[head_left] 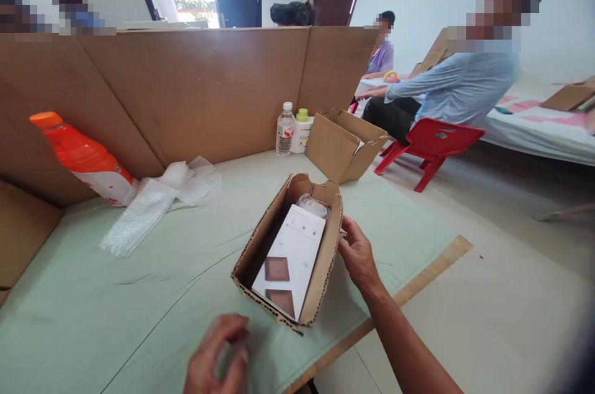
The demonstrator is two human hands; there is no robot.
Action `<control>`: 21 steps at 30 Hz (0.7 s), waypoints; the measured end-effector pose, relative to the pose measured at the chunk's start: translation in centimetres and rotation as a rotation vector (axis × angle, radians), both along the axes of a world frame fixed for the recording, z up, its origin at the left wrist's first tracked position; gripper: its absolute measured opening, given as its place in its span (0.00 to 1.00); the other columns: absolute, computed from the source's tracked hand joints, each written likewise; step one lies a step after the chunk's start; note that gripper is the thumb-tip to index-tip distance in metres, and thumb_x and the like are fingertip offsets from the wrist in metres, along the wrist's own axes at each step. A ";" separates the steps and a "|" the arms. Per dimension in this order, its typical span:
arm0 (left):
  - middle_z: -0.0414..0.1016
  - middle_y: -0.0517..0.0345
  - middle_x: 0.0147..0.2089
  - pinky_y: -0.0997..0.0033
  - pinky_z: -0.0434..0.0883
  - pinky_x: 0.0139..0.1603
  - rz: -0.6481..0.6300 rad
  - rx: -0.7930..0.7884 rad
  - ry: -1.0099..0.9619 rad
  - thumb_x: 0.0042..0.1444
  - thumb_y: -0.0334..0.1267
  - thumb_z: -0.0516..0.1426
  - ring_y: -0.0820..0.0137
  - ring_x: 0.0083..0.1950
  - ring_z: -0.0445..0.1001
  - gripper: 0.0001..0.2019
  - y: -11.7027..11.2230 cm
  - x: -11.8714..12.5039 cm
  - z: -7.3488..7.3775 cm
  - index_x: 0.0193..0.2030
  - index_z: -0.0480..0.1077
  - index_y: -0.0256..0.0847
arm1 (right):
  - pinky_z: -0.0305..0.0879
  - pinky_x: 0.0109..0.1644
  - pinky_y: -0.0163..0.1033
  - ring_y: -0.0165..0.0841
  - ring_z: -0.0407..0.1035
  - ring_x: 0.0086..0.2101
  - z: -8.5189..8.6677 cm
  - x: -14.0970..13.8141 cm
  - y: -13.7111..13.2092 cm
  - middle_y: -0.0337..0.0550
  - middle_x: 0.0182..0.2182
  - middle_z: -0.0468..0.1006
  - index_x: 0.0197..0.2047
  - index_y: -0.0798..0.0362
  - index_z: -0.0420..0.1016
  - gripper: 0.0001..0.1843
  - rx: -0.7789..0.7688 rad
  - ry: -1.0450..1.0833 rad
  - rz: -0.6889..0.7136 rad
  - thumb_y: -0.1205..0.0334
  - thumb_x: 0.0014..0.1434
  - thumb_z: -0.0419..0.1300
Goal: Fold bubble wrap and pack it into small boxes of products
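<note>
Open cardboard box (325,258) and its contents, on a table (153,307) covered with pale green cloth. The box rests near the table's right-hand edge, its top open and its corrugated rim rough. Inside, a flat white carton (300,248) printed with brown squares and small drawings lies lengthwise, filling most of the width; a bundle of clear plastic (312,205) occupies the far end, just beyond the carton. The right hand (360,254) touches the outside of the box's right wall, its fingertips partly hidden, so that a firm grip cannot be told. The left hand (218,354), blurred, is apart from the box's near end, fingers curved, with a gap between thumb and fingers.

Behind: a second cardboard box (332,149), also open at the top, its interior too little seen to tell the contents. Just beside it are a white bottle (301,137) with a green cap and a transparent bottle (285,134) with a white cap. At left, an orange bottle (88,152) with a white lower part stands beside bubble wrap (144,208), before an upright cardboard screen (209,84).
</note>
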State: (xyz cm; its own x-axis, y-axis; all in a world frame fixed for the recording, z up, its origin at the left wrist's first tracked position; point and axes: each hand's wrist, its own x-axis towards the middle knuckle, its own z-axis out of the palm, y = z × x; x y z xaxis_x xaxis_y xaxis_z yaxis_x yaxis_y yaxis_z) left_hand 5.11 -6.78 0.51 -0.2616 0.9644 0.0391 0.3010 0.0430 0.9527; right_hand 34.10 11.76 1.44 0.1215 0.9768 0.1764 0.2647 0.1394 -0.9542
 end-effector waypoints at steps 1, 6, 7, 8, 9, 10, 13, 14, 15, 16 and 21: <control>0.78 0.44 0.51 0.58 0.78 0.50 0.042 -0.012 -0.006 0.60 0.55 0.57 0.55 0.50 0.79 0.21 0.9 -0.4 0.4 0.52 0.75 0.44 | 0.71 0.57 0.55 0.46 0.72 0.55 -0.1 0.2 -0.5 0.56 0.59 0.74 0.62 0.51 0.69 0.35 -0.023 -0.022 -0.026 0.39 0.59 0.63; 0.68 0.40 0.66 0.58 0.77 0.53 -0.019 -0.091 -0.106 0.58 0.51 0.59 0.55 0.57 0.76 0.30 4.0 -0.6 0.5 0.65 0.65 0.42 | 0.75 0.55 0.53 0.46 0.74 0.54 -1.9 -0.9 -8.0 0.53 0.58 0.76 0.65 0.47 0.67 0.31 0.018 -0.161 0.067 0.47 0.61 0.62; 0.67 0.40 0.66 0.58 0.76 0.54 -0.049 -0.098 -0.128 0.58 0.50 0.58 0.54 0.58 0.75 0.31 3.9 -0.1 0.1 0.67 0.62 0.42 | 0.74 0.56 0.53 0.47 0.74 0.55 -2.6 -1.5 -10.0 0.52 0.60 0.75 0.68 0.45 0.64 0.33 0.056 -0.195 0.076 0.49 0.61 0.62; 0.67 0.40 0.67 0.57 0.75 0.56 -0.070 -0.102 -0.140 0.59 0.50 0.57 0.54 0.59 0.75 0.32 3.5 0.5 -0.3 0.68 0.61 0.41 | 0.74 0.57 0.54 0.49 0.73 0.56 -3.4 -2.2 -12.0 0.52 0.62 0.73 0.70 0.43 0.61 0.37 0.090 -0.230 0.075 0.50 0.60 0.63; 0.67 0.40 0.66 0.56 0.74 0.58 -0.090 -0.101 -0.142 0.60 0.49 0.56 0.54 0.60 0.74 0.32 3.0 1.1 -0.8 0.69 0.60 0.42 | 0.74 0.58 0.56 0.51 0.72 0.57 -4.2 -2.8 -13.9 0.52 0.63 0.72 0.72 0.43 0.57 0.41 0.119 -0.268 0.065 0.49 0.59 0.64; 0.67 0.41 0.66 0.55 0.73 0.59 -0.122 -0.094 -0.139 0.60 0.49 0.55 0.53 0.61 0.73 0.31 2.5 1.6 -1.2 0.69 0.61 0.42 | 0.73 0.58 0.57 0.53 0.71 0.58 -5.0 -3.2 -15.4 0.52 0.63 0.71 0.73 0.43 0.55 0.44 0.140 -0.305 0.048 0.49 0.57 0.65; 0.66 0.45 0.68 0.54 0.70 0.63 -0.331 -0.031 -0.166 0.57 0.47 0.56 0.51 0.66 0.69 0.31 1.3 3.2 -2.1 0.68 0.64 0.45 | 0.75 0.54 0.57 0.56 0.74 0.53 -6.5 -3.4 -17.8 0.54 0.57 0.75 0.70 0.45 0.57 0.47 0.159 -0.366 -0.071 0.45 0.52 0.69; 0.65 0.46 0.69 0.53 0.69 0.64 -0.435 -0.011 -0.188 0.57 0.46 0.57 0.50 0.68 0.67 0.32 1.1 3.8 -2.4 0.68 0.64 0.46 | 0.75 0.52 0.56 0.55 0.74 0.52 -6.6 -3.0 -17.8 0.54 0.54 0.76 0.69 0.46 0.58 0.47 0.153 -0.359 -0.127 0.44 0.51 0.70; 0.64 0.46 0.70 0.53 0.68 0.66 -0.534 0.003 -0.210 0.55 0.43 0.57 0.50 0.69 0.65 0.33 1.1 4.5 -2.6 0.69 0.64 0.46 | 0.75 0.52 0.56 0.54 0.74 0.51 -6.4 -2.4 -17.6 0.55 0.53 0.76 0.69 0.47 0.58 0.47 0.149 -0.338 -0.184 0.43 0.51 0.70; 0.63 0.45 0.71 0.52 0.66 0.68 -0.620 0.010 -0.226 0.54 0.41 0.58 0.50 0.71 0.63 0.34 1.2 5.4 -3.0 0.70 0.62 0.45 | 0.73 0.53 0.56 0.54 0.73 0.52 -6.1 -1.8 -17.3 0.56 0.54 0.75 0.69 0.48 0.57 0.49 0.149 -0.310 -0.237 0.42 0.50 0.71; 0.52 0.43 0.77 0.48 0.54 0.74 -0.749 0.017 -0.211 0.42 0.32 0.60 0.46 0.77 0.50 0.47 1.0 10.5 -4.8 0.73 0.58 0.40 | 0.59 0.66 0.63 0.57 0.58 0.65 -3.4 0.6 -15.2 0.64 0.68 0.58 0.76 0.51 0.37 0.67 0.169 -0.237 -0.365 0.39 0.46 0.72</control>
State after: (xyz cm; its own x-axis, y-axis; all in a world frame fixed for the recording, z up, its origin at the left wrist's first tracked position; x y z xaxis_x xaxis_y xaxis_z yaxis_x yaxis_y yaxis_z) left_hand 15.60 -5.74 -4.26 0.4558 0.8867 0.0773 0.0563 -0.1154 0.9917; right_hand 34.72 -3.46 -1.95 0.3891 0.8329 0.3935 0.5333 0.1446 -0.8335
